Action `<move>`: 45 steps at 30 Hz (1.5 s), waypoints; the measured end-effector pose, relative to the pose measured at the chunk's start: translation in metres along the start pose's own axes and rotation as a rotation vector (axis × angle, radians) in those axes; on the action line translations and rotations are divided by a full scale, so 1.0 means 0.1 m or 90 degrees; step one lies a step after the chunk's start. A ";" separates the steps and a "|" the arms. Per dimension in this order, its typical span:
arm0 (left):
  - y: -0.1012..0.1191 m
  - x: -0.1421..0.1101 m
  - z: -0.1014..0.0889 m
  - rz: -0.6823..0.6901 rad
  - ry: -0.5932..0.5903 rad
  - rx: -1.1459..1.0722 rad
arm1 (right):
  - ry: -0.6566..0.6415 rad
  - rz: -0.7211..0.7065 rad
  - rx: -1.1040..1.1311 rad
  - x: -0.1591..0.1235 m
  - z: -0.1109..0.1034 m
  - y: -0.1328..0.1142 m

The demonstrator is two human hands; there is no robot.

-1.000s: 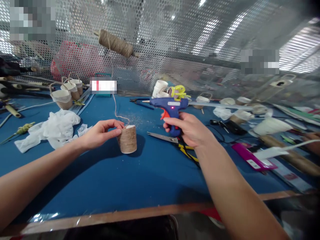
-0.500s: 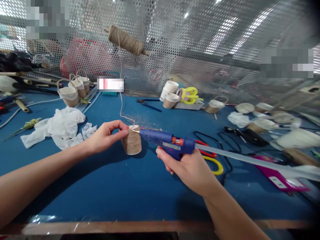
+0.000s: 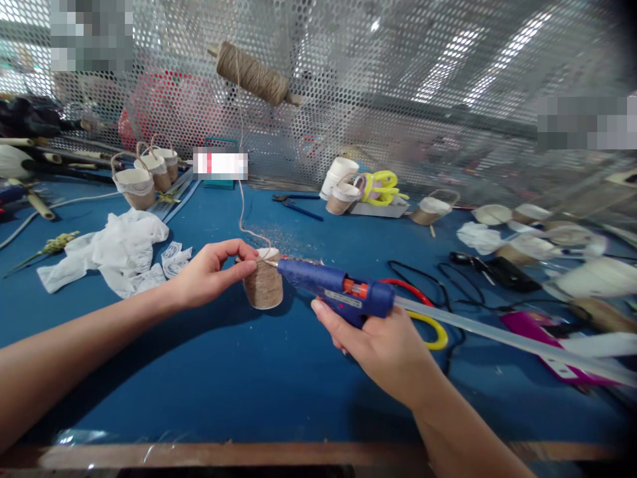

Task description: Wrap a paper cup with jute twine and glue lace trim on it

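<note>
A small paper cup (image 3: 263,287) wrapped in brown twine stands on the blue tabletop in front of me. At its upper rim, my left hand (image 3: 212,271) pinches the twine (image 3: 241,211) between thumb and index finger. That twine runs down from a spool (image 3: 251,73) hung on the mesh. My right hand (image 3: 383,338) is wrapped around a blue hot glue gun (image 3: 318,280), whose metal nozzle points left at the cup's rim near my left fingertips. Whether the nozzle touches the twine, I cannot tell. A long clear glue stick (image 3: 462,323) sticks out from the gun's back.
White lace fabric (image 3: 117,249) lies left of the cup. Twine-wrapped little baskets (image 3: 137,190) stand at the back left. Pliers (image 3: 298,206) rest behind. Scissors with a yellow and red handle (image 3: 436,332), a black cable (image 3: 440,285) and a magenta packet (image 3: 527,335) lie to the right.
Hardly anything differs: the glue gun's back end and my right hand have shifted slightly right and down. My left hand keeps its pinch at the cup's rim.
</note>
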State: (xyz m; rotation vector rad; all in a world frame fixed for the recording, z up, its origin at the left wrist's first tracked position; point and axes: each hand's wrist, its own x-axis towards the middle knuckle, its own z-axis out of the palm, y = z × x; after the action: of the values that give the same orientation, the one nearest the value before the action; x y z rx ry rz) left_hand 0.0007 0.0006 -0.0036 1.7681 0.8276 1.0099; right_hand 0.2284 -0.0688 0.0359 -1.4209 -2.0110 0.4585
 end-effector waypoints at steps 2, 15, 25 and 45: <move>0.00 0.00 0.00 0.006 0.000 -0.004 | 0.004 0.004 -0.001 0.01 -0.01 0.00; 0.00 -0.01 0.00 0.004 -0.003 -0.004 | 0.011 0.019 0.010 -0.02 0.01 -0.01; 0.00 -0.01 -0.01 0.003 -0.006 -0.021 | 0.001 0.033 -0.029 -0.02 -0.01 0.03; -0.01 0.00 -0.03 -0.020 -0.016 -0.037 | 0.016 0.013 -0.065 -0.01 -0.03 0.02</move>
State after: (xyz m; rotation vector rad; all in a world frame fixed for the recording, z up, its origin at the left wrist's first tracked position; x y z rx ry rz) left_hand -0.0019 0.0015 -0.0040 1.7098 0.7998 0.9798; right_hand 0.2321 -0.0694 0.0363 -1.5028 -2.0270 0.3496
